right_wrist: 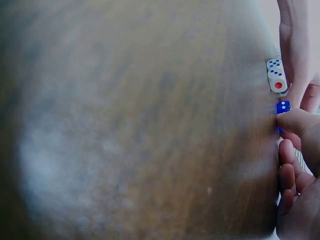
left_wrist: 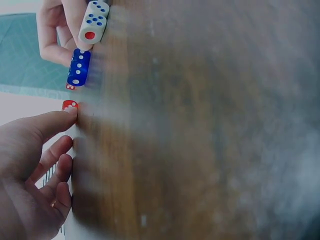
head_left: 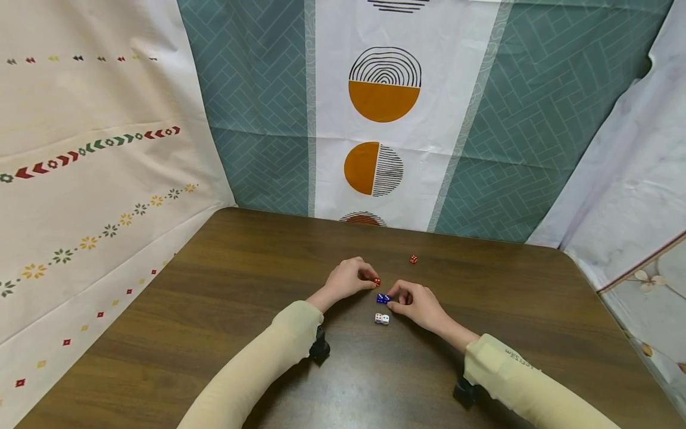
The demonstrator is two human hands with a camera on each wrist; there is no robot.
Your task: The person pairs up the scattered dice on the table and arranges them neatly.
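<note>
My left hand [head_left: 345, 279] pinches a red die [head_left: 377, 282] between thumb and fingertips; the left wrist view shows the thumb across the die's face [left_wrist: 68, 104]. Just in front of it, two blue dice [head_left: 380, 298] sit side by side on the wooden table. At their right end, the thumb and fingers of my right hand [head_left: 420, 307] pinch the right-hand blue die [right_wrist: 283, 105]. Nearer to me, two white dice [head_left: 382, 319] stand next to each other, touched by neither hand. A second red die [head_left: 413, 259] lies alone farther back, beyond my right hand.
The brown wooden table [head_left: 177, 333] reaches back to a green and white patterned curtain [head_left: 257, 119]. Pale cloths hang at the left [head_left: 96, 196] and right [head_left: 632, 196]. Dark devices are strapped under both sleeved wrists, close to the tabletop.
</note>
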